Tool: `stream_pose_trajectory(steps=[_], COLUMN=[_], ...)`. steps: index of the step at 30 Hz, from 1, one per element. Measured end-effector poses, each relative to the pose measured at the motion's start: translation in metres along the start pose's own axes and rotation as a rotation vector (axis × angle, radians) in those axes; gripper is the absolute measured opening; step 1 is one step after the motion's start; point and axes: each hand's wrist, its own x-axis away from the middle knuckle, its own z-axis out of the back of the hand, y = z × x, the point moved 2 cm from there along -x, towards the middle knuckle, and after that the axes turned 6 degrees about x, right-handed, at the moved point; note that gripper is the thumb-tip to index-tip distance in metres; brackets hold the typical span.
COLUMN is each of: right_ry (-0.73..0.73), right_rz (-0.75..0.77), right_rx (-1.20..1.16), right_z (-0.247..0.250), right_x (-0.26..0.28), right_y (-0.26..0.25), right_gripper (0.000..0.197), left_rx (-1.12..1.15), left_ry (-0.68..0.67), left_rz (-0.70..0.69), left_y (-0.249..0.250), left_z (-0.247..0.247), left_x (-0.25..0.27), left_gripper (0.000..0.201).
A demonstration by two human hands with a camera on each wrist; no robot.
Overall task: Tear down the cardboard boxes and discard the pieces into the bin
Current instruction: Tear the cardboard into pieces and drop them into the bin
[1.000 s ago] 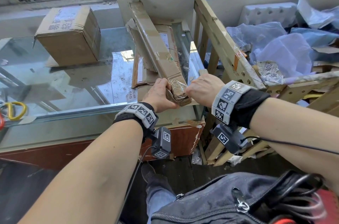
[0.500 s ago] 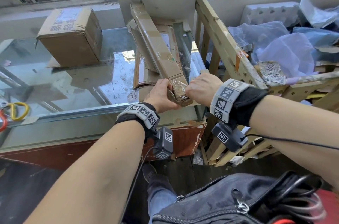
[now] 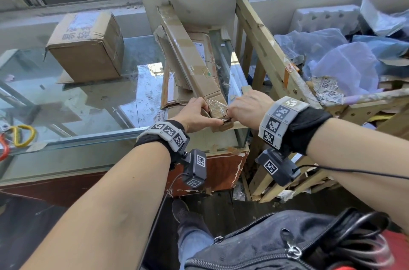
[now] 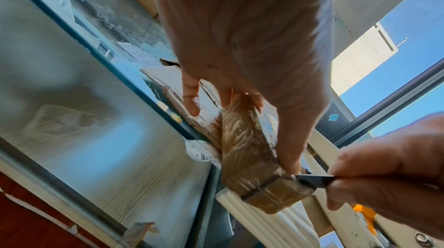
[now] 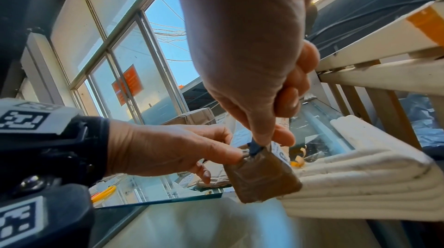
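Both hands are working at the near end of the long taped box (image 3: 192,64), which is lying on the glass counter (image 3: 77,101) beside the wooden bin (image 3: 274,59). Left hand (image 3: 195,114) is pinching the end to steady it; right hand (image 3: 249,107) is gripping a small blade (image 4: 314,181), evidently slitting the tape.

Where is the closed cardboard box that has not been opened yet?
In the head view, the closed box stands on the glass counter at the far left, apart from the long taped box that both hands work on.
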Motion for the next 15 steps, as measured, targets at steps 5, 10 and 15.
stream_pose_trajectory(steps=[5,10,15], right_ry=[-0.008,-0.002,0.049], right_rz=[0.040,0.053,-0.016], right_rx=[0.038,0.027,0.048], right_z=[0.000,-0.004,-0.002], right_x=[0.003,0.005,0.011], right_y=[0.004,0.004,0.005], right_gripper=[0.014,0.015,0.023], left_rx=[-0.133,-0.249,-0.252], left_ry=[0.065,0.132,0.146], left_rz=[-0.017,-0.074,-0.090], left_y=[0.001,0.008,0.008], left_z=[-0.002,-0.002,-0.004], left_x=[0.002,0.011,0.015], left_gripper=[0.048,0.043,0.046])
